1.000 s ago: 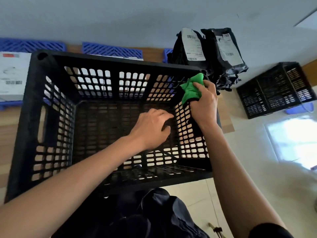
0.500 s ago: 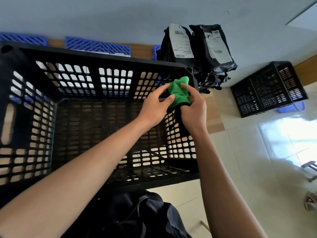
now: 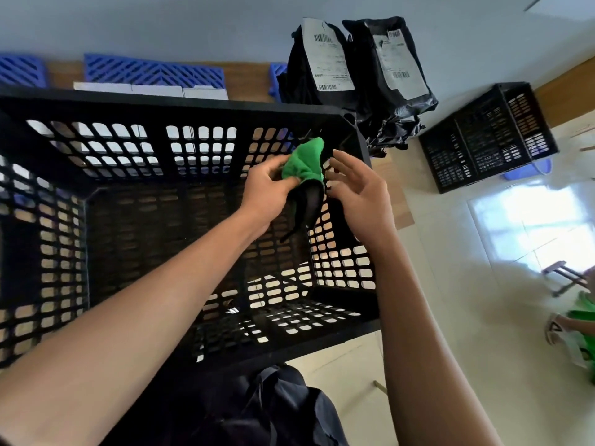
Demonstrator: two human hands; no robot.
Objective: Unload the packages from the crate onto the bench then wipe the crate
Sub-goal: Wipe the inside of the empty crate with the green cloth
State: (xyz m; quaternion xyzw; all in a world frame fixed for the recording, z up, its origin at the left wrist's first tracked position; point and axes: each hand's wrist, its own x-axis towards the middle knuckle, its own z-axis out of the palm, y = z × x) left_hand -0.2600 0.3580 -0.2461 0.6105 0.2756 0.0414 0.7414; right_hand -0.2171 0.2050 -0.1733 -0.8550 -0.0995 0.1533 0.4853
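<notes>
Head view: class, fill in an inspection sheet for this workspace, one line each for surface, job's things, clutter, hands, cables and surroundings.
Surface: wooden bench shows beside and through the crate.
Job's things: black crate, no packages seen inside; two labelled black packages stand behind its far right corner; green cloth with a dark part hanging below.
Clutter: blue slatted panels and white boxes behind the crate.
Hands: left hand grips the cloth; right hand open beside it.
Cables: nothing seen.
Surroundings: second black crate on the tiled floor; pale wall.
</notes>
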